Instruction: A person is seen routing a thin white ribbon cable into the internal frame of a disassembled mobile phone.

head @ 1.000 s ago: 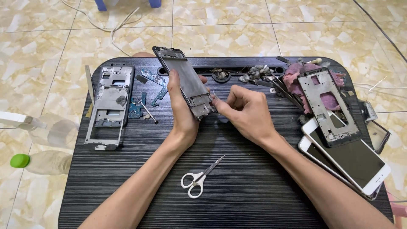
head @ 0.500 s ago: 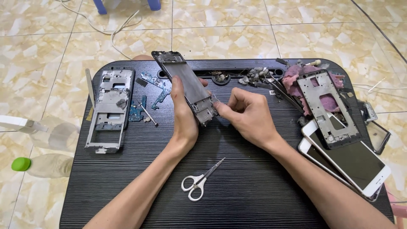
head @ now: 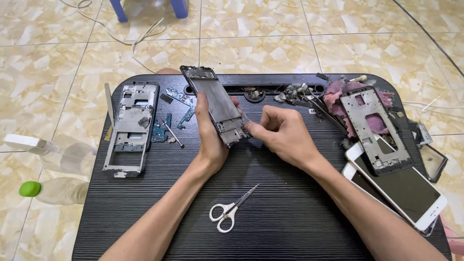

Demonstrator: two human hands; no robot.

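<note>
At the centre of the frame the left hand (head: 211, 140) holds a stripped phone frame (head: 216, 104) tilted up off the black ribbed surface (head: 290, 212). Its grip is clamped on the frame: the palm and thumb run along the frame's left edge, and the fingertips wrap around behind it. The frame's long axis runs from the upper left, where its top end rises above the hand, down to the lower right, where its bottom end meets the other hand.

The right hand (head: 285, 135) comes in from the right with its thumb and forefinger pinched together at the frame's lower right corner. Whether they hold a small part or tool there is too fine to tell. So the working end of the frame lies just left of the right hand's fingertips, touching them, and the left hand steadies the middle of the frame.

Around them:
- A second bare metal phone chassis (head: 129, 128) lies at the left of the surface, with blue circuit pieces (head: 162, 130) beside it.
- White-handled scissors (head: 231, 210) lie below the hands, well apart from them.
- At the right, another chassis (head: 374, 130) rests over a pink cloth (head: 338, 96).
- White phones (head: 411, 193) are stacked at the lower right.
- On the tiled floor (head: 261, 29) at the left lies a clear plastic bottle (head: 63, 188) with a green cap (head: 30, 188).
</note>
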